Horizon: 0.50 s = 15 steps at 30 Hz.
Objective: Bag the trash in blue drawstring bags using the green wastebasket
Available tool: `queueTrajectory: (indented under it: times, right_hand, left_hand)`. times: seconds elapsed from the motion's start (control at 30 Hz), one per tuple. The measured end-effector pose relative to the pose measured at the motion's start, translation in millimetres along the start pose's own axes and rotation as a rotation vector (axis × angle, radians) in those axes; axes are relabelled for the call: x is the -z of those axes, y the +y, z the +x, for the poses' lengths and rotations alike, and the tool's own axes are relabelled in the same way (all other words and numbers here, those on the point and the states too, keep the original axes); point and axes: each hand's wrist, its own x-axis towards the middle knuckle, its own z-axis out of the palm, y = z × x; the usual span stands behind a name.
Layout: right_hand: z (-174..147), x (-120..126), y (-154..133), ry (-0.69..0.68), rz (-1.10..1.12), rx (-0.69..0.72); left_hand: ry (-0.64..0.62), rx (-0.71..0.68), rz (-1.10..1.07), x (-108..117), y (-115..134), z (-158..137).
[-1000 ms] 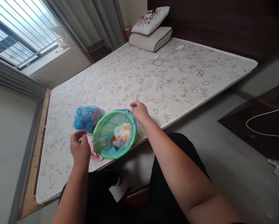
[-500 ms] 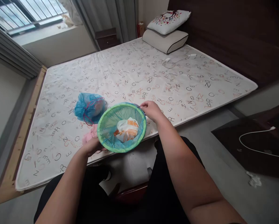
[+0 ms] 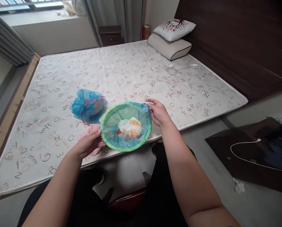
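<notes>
A green mesh wastebasket (image 3: 104, 121) tilts toward me at the mattress edge, its mouth facing up. A thin blue trash bag (image 3: 144, 109) lines it and bunches over the rim at the upper right. Inside lies a crumpled white plastic bag (image 3: 129, 127) with orange print. My left hand (image 3: 90, 143) grips the basket's left side, fingers partly hidden. At the right rim, my right hand (image 3: 158, 112) pinches the blue bag's edge. A tied blue bag (image 3: 89, 105) with red drawstrings rests on the mattress beyond my left hand, near a pink cloth (image 3: 93, 127).
The lettered mattress (image 3: 122, 75) spreads out ahead. Two pillows (image 3: 170, 45) are stacked at the headboard, near a coiled cable (image 3: 172, 69). A dark low surface (image 3: 249, 151) with a white cord stands at the right. Below me is a dark red seat edge (image 3: 126, 200).
The blue liner at the upper right rim is now pulled up and bunched in my right hand. My left hand has shifted up along the basket's side. The view has tilted and turned slightly.
</notes>
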Motion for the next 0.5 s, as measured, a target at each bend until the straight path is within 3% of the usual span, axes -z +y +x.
queueTrajectory:
  times: [0.1,0.27,0.5]
  right_hand:
    - [-7,1,-7,-0.096,0.038,-0.012]
    - [-19,6,-21,-0.276,0.043,0.02]
    - [-17,12,-17,-0.229,-0.024,-0.065]
  left_hand:
    - [-0.007,-0.021,-0.036,-2,-3,4]
    - [0.227,-0.236,-0.082,4,-7,19]
    - [0.443,-0.361,-0.089,1,-9,31]
